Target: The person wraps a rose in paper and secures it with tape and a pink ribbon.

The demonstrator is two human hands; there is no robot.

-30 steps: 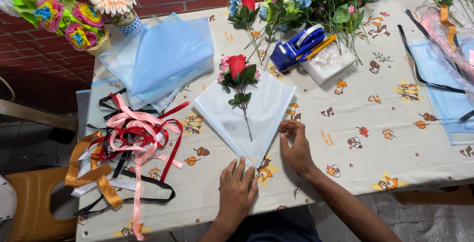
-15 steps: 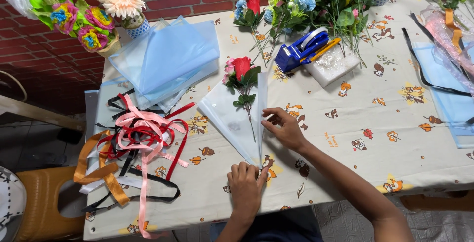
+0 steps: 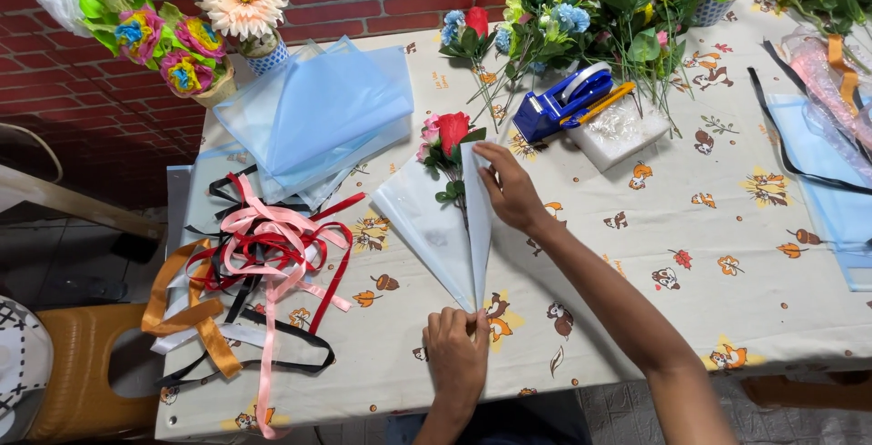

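Observation:
A red rose with a small pink flower [image 3: 447, 132] lies on a pale blue wrapping sheet [image 3: 427, 218] in the middle of the table. The sheet's right side is folded over the stem into a cone shape. My right hand [image 3: 510, 189] presses the folded flap flat beside the flowers. My left hand [image 3: 457, 351] pinches the sheet's pointed bottom tip near the table's front edge.
A tangle of pink, red, black and gold ribbons [image 3: 254, 268] lies at the left. A stack of blue sheets [image 3: 318, 113] sits behind it. A blue tape dispenser [image 3: 565, 100], artificial flower bunches [image 3: 599, 0] and more sheets [image 3: 831, 182] lie right. A yellow stool [image 3: 77, 368] stands at lower left.
My right hand has lifted the sheet's right side and folded it leftward over the stem, moving up toward the flowers. My left hand stayed at the bottom tip.

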